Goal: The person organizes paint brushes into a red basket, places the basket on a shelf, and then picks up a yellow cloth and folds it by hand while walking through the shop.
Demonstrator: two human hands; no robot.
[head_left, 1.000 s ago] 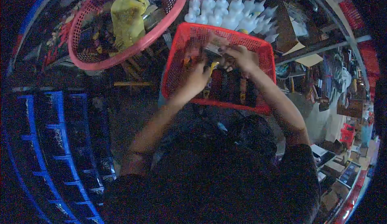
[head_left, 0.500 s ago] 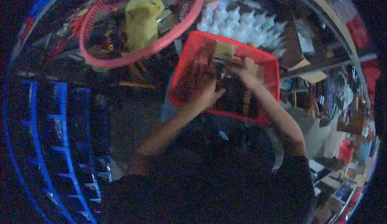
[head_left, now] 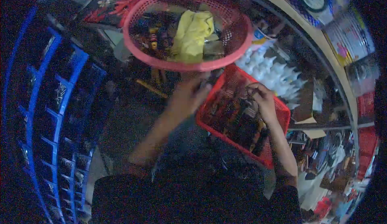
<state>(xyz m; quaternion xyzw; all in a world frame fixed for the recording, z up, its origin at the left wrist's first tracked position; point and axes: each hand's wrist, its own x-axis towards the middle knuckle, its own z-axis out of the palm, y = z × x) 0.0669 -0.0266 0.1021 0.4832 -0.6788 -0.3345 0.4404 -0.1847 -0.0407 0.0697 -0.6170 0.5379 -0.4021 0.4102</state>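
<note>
A red plastic basket point(head_left: 238, 146) sits tilted in front of me, with dark, tool-like items jumbled inside. My right hand point(head_left: 263, 99) is over its far right part, fingers bent together around something small and dark that I cannot make out. Outside the basket's left rim is my left hand point(head_left: 186, 97), smeared by motion, just below a round pink basket point(head_left: 169, 63). Whether its fingers hold anything is hidden by the blur. In the pink basket lie a yellow cloth-like item point(head_left: 193, 34) and several small dark parts.
White bottles with pointed tips point(head_left: 272, 72) stand behind the red basket. Blue storage racks point(head_left: 60, 99) line the left side. A cardboard box point(head_left: 304, 107) is at right, near cluttered goods. Printed cans point(head_left: 346, 38) stand at the upper right.
My left hand has come out of the red basket to the left, towards the pink one. My right hand stays over the red basket. The view has turned, shifting both baskets rightward.
</note>
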